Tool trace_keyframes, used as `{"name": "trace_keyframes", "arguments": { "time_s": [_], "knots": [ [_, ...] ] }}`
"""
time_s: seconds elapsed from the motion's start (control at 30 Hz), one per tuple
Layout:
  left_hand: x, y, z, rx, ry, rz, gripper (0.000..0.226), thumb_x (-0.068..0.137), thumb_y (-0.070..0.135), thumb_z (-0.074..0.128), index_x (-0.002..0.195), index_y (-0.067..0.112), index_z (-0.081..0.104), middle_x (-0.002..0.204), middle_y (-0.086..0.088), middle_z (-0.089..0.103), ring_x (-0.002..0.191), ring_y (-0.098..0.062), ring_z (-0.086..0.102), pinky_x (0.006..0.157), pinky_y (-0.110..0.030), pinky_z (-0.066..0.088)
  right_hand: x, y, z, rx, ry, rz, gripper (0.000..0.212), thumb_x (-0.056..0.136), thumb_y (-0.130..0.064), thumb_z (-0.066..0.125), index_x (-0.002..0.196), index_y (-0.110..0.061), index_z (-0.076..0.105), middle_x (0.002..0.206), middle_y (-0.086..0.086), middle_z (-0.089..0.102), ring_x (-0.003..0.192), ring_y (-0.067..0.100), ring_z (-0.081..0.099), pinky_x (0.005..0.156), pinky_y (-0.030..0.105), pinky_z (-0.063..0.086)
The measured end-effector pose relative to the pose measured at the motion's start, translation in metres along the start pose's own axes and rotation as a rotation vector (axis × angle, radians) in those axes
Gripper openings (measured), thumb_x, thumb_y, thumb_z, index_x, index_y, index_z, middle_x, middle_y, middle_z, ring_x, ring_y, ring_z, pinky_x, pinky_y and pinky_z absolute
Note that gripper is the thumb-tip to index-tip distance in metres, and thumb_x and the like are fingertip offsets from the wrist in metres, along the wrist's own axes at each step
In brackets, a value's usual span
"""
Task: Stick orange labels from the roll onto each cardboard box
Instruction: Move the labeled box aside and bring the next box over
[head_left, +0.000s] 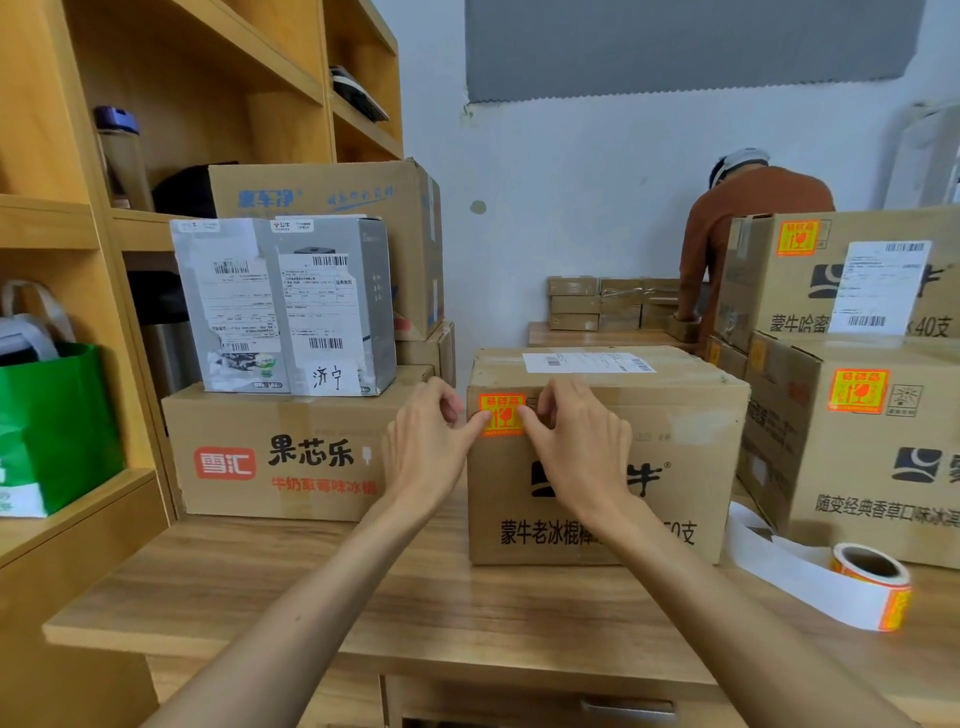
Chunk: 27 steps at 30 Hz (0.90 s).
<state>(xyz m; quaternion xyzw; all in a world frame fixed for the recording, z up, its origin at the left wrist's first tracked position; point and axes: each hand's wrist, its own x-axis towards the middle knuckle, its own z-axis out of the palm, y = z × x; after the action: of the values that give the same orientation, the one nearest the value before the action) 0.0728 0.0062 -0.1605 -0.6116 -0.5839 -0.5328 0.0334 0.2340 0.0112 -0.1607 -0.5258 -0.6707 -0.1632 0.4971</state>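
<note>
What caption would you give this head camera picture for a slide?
Both hands, left and right, press an orange label onto the middle cardboard box, label roll nearby.

even soft indoor light, faint shadows, slight softness, wide-angle bending at edges

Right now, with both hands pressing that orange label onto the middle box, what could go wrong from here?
1. The orange label sits close to the left edge of the middle box; pressure from the left hand and right hand could crease it.
2. The label roll lies near the desk's front right with its liner trailing; an elbow might knock it off.
3. The left box shows no orange label and could be skipped.
</note>
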Motion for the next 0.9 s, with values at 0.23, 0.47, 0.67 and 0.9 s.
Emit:
{"name": "trace_keyframes", "arguments": {
  "time_s": [0.23,0.47,0.67,0.9],
  "knots": [
    [0.019,-0.004,-0.007,-0.126,-0.148,0.171,0.040,0.087,0.044,0.075,0.124,0.034,0.064,0.101,0.012,0.052,0.082,-0.002,0.051,0.073,-0.031,0.048,0.029,0.022,-0.002,-0.086,0.010,-0.278,0.038,0.082,-0.046,0.072,0.100,-0.013,0.064,0.100,0.005,0.058,0.095,0.025,0.053,0.083,0.040,0.043],
    [0.024,-0.005,-0.004,-0.160,-0.152,0.179,0.025,0.087,0.044,0.076,0.103,0.026,0.070,0.099,0.015,0.054,0.081,0.002,0.049,0.072,-0.026,0.041,0.032,0.025,0.009,-0.018,-0.086,-0.239,0.035,0.085,-0.051,0.068,0.093,-0.018,0.062,0.098,0.000,0.058,0.093,0.021,0.049,0.079,0.037,0.040],
    [0.028,-0.014,-0.012,-0.233,-0.254,0.210,0.017,0.091,0.034,0.073,0.106,0.024,0.072,0.101,0.005,0.058,0.077,-0.014,0.051,0.072,-0.021,0.041,0.032,0.029,0.005,0.052,-0.137,-0.252,0.029,0.088,-0.046,0.068,0.093,-0.018,0.060,0.100,-0.003,0.055,0.095,0.018,0.044,0.077,0.033,0.037],
    [0.030,-0.020,-0.009,-0.204,-0.275,0.264,0.023,0.091,0.031,0.074,0.113,0.025,0.069,0.104,0.007,0.058,0.077,-0.018,0.054,0.072,-0.020,0.046,0.032,0.033,0.004,0.033,-0.147,-0.296,0.030,0.088,-0.045,0.068,0.098,-0.018,0.060,0.103,-0.002,0.056,0.097,0.020,0.046,0.078,0.034,0.039]
  ]
}}
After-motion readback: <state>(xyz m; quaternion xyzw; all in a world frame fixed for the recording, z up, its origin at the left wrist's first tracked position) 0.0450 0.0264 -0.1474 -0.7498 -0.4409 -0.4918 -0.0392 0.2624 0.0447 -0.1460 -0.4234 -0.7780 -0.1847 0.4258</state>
